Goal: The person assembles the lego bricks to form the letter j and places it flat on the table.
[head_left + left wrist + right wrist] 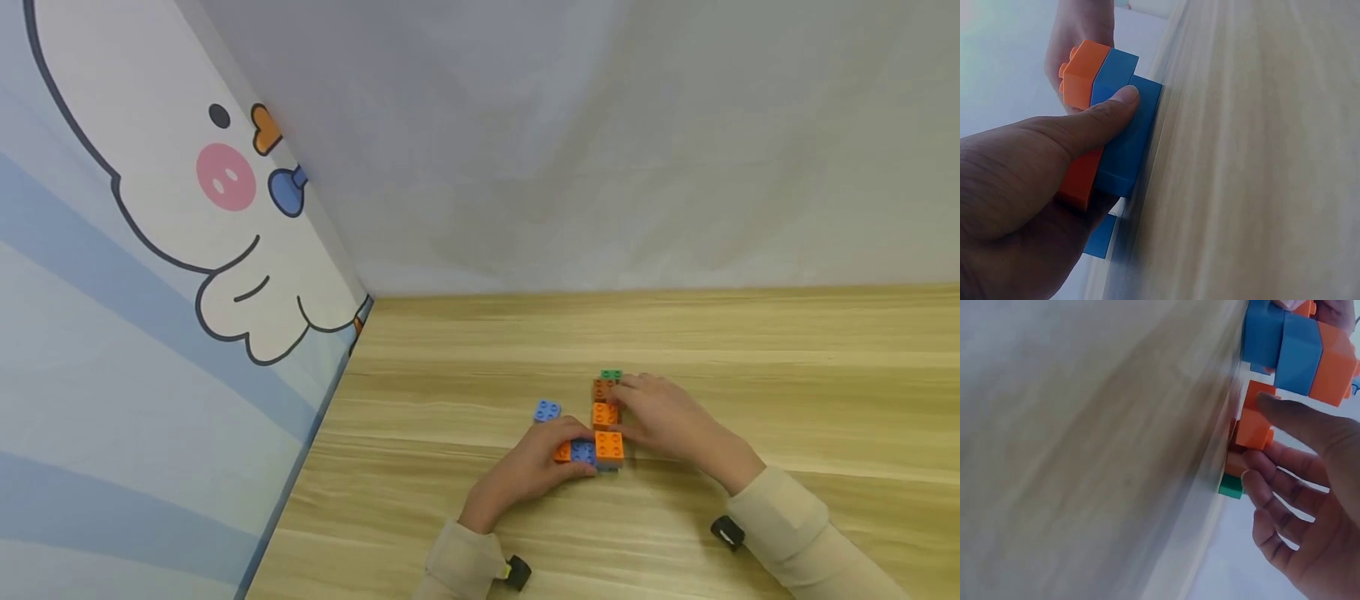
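My left hand [528,467] grips a joined group of toy building bricks, its thumb along the side of a blue brick [1125,137]. That group also has another blue brick [582,452], an orange brick [562,452] at its left and a taller orange brick [609,450] at its right end. Farther back, my right hand [671,421] holds an orange brick [1252,428] between thumb and fingers. Behind that brick stand a brown brick [599,389] and a green brick [611,374]. Fingers partly hide the brown brick. Whether the two groups are joined, I cannot tell.
A separate blue brick [547,409] lies just behind my left hand. The wooden table [825,375] meets a pale grey backdrop [600,167] at the back. A panel with a cartoon print [135,333] stands along the left edge.
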Demonstrator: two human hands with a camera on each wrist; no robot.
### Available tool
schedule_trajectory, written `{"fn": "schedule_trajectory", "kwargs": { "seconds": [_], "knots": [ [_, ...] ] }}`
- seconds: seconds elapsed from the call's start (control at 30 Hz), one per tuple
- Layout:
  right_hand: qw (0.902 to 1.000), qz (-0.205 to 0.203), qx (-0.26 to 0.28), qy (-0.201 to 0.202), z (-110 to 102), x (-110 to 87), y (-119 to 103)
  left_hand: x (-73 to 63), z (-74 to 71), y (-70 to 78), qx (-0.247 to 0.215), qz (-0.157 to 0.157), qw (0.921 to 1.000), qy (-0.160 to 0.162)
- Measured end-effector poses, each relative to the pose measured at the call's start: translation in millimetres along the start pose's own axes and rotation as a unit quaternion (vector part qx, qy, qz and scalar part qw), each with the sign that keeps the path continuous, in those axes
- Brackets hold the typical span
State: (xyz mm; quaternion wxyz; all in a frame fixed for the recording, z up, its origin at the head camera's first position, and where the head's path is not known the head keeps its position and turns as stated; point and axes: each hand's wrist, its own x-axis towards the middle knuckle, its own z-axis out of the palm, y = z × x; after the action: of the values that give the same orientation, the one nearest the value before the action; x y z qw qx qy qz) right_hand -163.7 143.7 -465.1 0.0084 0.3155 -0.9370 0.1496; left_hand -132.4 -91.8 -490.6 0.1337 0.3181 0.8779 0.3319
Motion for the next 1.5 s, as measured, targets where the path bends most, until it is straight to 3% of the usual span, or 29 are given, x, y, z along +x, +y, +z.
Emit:
{"fn": "schedule_trajectory", "kwargs": {
  "seconds": [0.8,1.5],
  "knots": [
    [0.9994,-0.008,0.015,0.031,-32,-11.6,-12,-0.6,0.5,-2.7,0.003,-0.002,1.0,0.008],
    [0.9985,-0.021,0.038,0.033,-40,-28.6,-24,-1.5,1.3,1.1,-0.001,0.004,0.9999,0.011]
  ]
}}
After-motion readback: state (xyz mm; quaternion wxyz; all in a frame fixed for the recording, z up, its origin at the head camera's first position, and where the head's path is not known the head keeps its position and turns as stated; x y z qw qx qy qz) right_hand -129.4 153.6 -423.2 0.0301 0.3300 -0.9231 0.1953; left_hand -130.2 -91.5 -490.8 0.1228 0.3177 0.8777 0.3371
